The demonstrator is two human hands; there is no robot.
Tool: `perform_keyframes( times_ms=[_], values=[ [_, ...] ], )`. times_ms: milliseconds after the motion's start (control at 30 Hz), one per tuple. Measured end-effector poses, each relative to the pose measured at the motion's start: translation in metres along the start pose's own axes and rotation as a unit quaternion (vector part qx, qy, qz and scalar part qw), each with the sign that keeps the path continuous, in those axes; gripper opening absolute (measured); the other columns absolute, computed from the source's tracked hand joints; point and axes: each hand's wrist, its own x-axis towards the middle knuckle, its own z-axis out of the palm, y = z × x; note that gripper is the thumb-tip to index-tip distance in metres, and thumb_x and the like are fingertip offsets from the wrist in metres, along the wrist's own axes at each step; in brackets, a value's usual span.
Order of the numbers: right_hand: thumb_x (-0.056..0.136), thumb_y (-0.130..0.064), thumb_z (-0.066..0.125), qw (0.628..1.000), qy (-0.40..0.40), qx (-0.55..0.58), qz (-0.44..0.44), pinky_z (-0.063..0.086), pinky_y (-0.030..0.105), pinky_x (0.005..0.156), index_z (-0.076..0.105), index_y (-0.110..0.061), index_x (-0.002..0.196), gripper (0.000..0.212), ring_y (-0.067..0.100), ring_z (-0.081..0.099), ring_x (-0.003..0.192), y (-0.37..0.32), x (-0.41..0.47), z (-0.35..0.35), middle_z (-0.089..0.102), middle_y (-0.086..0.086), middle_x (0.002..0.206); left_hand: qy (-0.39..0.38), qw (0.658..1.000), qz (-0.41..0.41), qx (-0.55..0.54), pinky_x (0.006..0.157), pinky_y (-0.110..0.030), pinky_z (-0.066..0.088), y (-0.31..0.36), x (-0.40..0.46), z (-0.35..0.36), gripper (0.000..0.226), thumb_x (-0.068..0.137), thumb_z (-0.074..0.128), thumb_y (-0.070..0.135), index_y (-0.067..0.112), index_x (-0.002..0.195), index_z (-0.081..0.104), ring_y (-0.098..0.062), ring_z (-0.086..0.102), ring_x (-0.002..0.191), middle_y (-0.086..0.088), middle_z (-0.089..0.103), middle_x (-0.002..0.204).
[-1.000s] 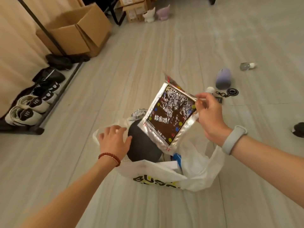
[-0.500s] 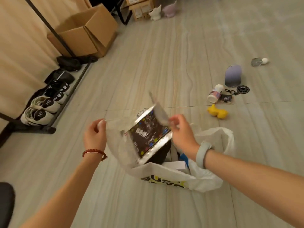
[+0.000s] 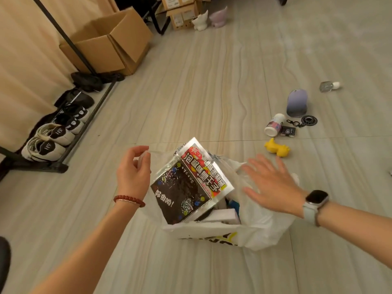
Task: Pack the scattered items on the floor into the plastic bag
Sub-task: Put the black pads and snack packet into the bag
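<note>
Though bagged, snack packet [image 3: 186, 187] upright.

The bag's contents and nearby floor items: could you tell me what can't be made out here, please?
- Bag contents, head view: mostly hidden under the snack packet.
- Bottle label: too small.
- Right hand: motion-blurred.
- Dark object at the right edge: cut off.

bag [image 3: 261, 228]: thin white plastic | packet [image 3: 191, 187]: glossy foil | floor [image 3: 212, 92]: smooth wood-grain | box [image 3: 110, 49]: matt cardboard
</note>
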Motion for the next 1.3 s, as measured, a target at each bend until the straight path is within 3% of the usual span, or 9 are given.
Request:
perform_keyframes(
  times_ms=[100, 200, 333, 433, 600, 767, 1067, 1167, 1300],
  values=[
    [0.091, -0.049, 0.039, 0.983, -0.094, 0.068, 0.144, 0.033, 0.041, 0.101, 0.027, -0.009, 0.136, 0.061, 0.03, 0.039, 0.128, 0.033, 0.004, 0.0, 0.041, 0.016, 0.141, -0.017, 1.0, -0.017, -0.003, 0.071, -0.04, 0.048, 0.004, -0.001, 0.002, 0.013, 0.089, 0.052, 0.014, 0.021, 0.1, 0.055, -0.024, 0.055, 0.075, -0.001, 0.056, 0.096],
    [0.095, -0.024, 0.04, 0.944, -0.151, 0.269, 0.119, 0.042, 0.027, 0.056, 0.043, -0.013, 0.067, 0.03, 0.023, 0.057, 0.058, 0.035, 0.0, 0.002, 0.059, 0.012, 0.067, -0.02, 0.999, -0.027, -0.016, 0.066, -0.025, 0.051, 0.013, -0.001, 0.005, 0.017, 0.089, 0.051, 0.012, 0.013, 0.105, 0.058, -0.02, 0.054, 0.071, -0.002, 0.055, 0.098],
    [0.097, -0.016, 0.035, 0.832, 0.053, 0.532, 0.147, 0.029, 0.019, 0.037, 0.034, -0.015, 0.062, 0.035, 0.011, 0.034, 0.033, 0.031, 0.011, -0.04, 0.03, 0.004, 0.055, -0.002, 0.999, -0.019, -0.041, 0.05, -0.009, 0.045, 0.032, 0.008, 0.006, 0.015, 0.09, 0.05, 0.009, 0.014, 0.101, 0.059, -0.015, 0.05, 0.059, -0.003, 0.057, 0.098],
    [0.097, -0.014, 0.036, 0.751, 0.21, 0.609, 0.145, 0.023, 0.012, 0.029, 0.033, -0.016, 0.059, 0.038, 0.0, 0.025, 0.025, 0.029, 0.026, -0.102, 0.027, 0.002, 0.054, 0.028, 0.996, 0.001, -0.084, 0.074, -0.036, 0.05, 0.061, 0.022, 0.0, 0.016, 0.089, 0.052, 0.008, 0.022, 0.094, 0.058, -0.02, 0.053, 0.074, 0.001, 0.058, 0.094],
    [0.094, -0.016, 0.043, 0.807, 0.365, 0.46, 0.063, 0.029, 0.027, 0.052, 0.042, -0.008, 0.062, 0.032, 0.017, 0.036, 0.054, 0.006, 0.027, -0.193, 0.038, 0.01, 0.06, 0.125, 0.981, 0.07, -0.132, 0.076, -0.027, 0.049, 0.129, 0.05, -0.028, 0.017, 0.089, 0.052, 0.008, 0.013, 0.1, 0.062, -0.017, 0.057, 0.085, 0.001, 0.059, 0.095],
    [0.094, -0.017, 0.046, 0.797, 0.498, 0.341, 0.022, 0.025, 0.024, 0.057, 0.057, 0.005, 0.083, 0.027, 0.02, 0.045, 0.069, -0.004, -0.001, -0.24, 0.051, 0.008, 0.072, 0.198, 0.956, 0.129, -0.173, 0.071, -0.02, 0.05, 0.157, 0.062, -0.058, 0.014, 0.088, 0.053, 0.009, 0.012, 0.1, 0.061, -0.006, 0.057, 0.076, -0.002, 0.06, 0.092],
    [0.091, -0.028, 0.046, 0.931, 0.245, 0.261, 0.066, 0.039, 0.032, 0.07, 0.045, -0.023, 0.06, 0.031, 0.023, 0.051, 0.07, 0.016, -0.019, -0.171, 0.048, -0.004, 0.059, -0.007, 0.996, 0.067, 0.065, 0.082, -0.031, 0.044, 0.107, 0.014, -0.022, 0.024, 0.091, 0.048, 0.016, 0.011, 0.112, 0.057, -0.024, 0.055, 0.101, -0.01, 0.06, 0.115],
    [0.095, -0.032, 0.041, 0.969, 0.119, 0.207, 0.058, 0.033, 0.025, 0.061, 0.039, -0.016, 0.06, 0.039, 0.019, 0.043, 0.066, 0.022, -0.043, -0.154, 0.045, 0.003, 0.063, -0.011, 0.953, 0.141, 0.267, 0.085, -0.042, 0.041, 0.119, -0.003, -0.013, 0.029, 0.085, 0.056, 0.023, 0.015, 0.112, 0.059, -0.031, 0.049, 0.103, -0.013, 0.053, 0.114],
    [0.097, -0.024, 0.036, 0.955, 0.197, 0.215, 0.052, 0.038, 0.032, 0.08, 0.06, -0.003, 0.096, 0.032, 0.027, 0.054, 0.096, 0.048, -0.075, -0.166, 0.061, 0.015, 0.102, -0.003, 0.92, 0.303, 0.25, 0.091, -0.048, 0.038, 0.183, -0.004, 0.015, 0.03, 0.079, 0.062, 0.025, 0.013, 0.107, 0.062, -0.037, 0.052, 0.102, -0.016, 0.057, 0.111]
  ],
)
